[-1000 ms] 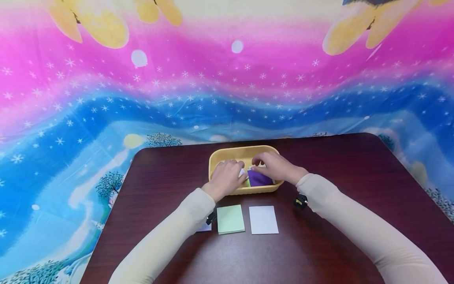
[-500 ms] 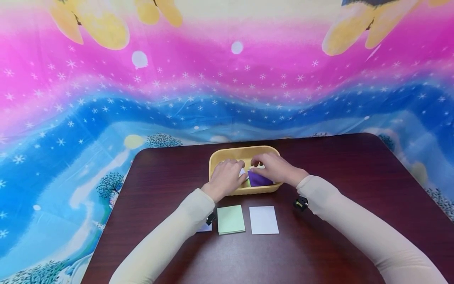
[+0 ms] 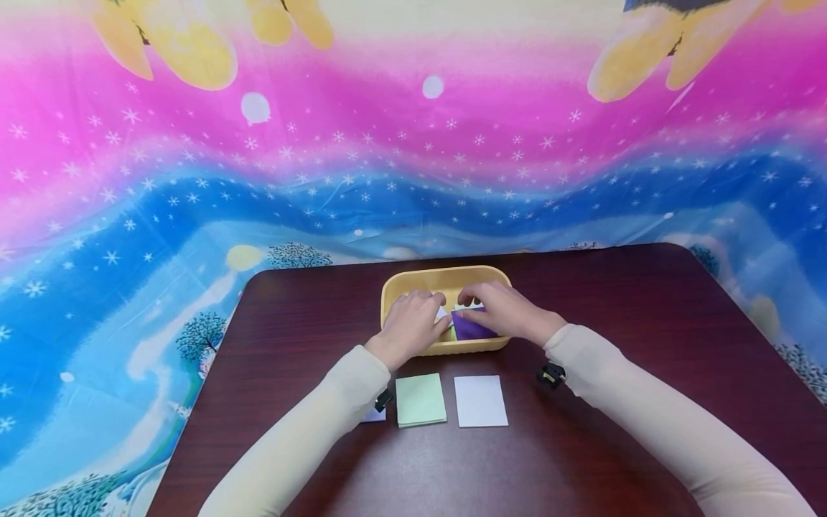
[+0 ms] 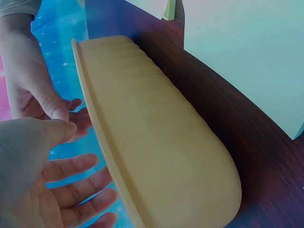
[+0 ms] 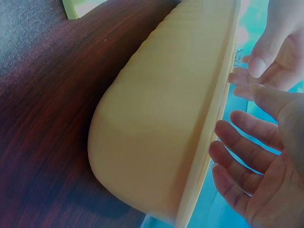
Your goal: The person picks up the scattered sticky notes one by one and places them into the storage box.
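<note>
Basket (image 3: pixel 455 348) in yellow sits near the far edge of the worktop (image 3: pixel 581 445), and I have both hands over it. I see my left hand (image 3: pixel 411 321) above its left half, fingers parted and loosely bent, grasping nothing. My right hand (image 3: pixel 507 307) is equally relaxed and unladen, just beside a purple square (image 3: pixel 474 327) in the basket's right half; whether they touch, I can't tell. Nearer me, a green pad (image 3: pixel 421 400) lies left of a white pad (image 3: pixel 481 401).
</note>
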Available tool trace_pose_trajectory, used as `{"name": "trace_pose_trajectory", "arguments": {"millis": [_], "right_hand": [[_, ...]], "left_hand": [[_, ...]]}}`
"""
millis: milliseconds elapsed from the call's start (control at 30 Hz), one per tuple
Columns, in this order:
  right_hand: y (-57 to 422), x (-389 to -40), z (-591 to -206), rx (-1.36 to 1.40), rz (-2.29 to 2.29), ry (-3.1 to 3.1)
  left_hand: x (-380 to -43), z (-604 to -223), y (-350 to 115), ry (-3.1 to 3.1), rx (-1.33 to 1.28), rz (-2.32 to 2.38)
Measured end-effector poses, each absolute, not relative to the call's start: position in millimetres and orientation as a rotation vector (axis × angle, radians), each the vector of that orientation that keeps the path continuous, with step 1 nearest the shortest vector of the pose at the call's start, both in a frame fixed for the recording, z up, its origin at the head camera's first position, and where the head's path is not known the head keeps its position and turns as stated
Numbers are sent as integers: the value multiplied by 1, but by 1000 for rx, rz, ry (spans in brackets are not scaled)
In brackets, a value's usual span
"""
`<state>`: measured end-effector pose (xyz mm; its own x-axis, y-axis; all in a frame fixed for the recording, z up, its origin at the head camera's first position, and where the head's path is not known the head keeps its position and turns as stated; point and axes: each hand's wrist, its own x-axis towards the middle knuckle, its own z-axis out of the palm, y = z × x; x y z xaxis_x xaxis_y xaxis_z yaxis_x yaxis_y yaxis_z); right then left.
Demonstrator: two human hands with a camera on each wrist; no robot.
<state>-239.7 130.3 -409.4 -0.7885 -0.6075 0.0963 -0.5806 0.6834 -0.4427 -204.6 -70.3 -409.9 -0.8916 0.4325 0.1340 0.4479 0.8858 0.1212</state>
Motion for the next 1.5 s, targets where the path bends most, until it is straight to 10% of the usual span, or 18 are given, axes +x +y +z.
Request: {"name": "trace_pose_trajectory", "arguments": {"millis": [1500], "right_hand": [[121,-215,-401,-1136,-718,2829]], "left_hand": [[-191,-403,-86,-2919,-708,-235]]}}
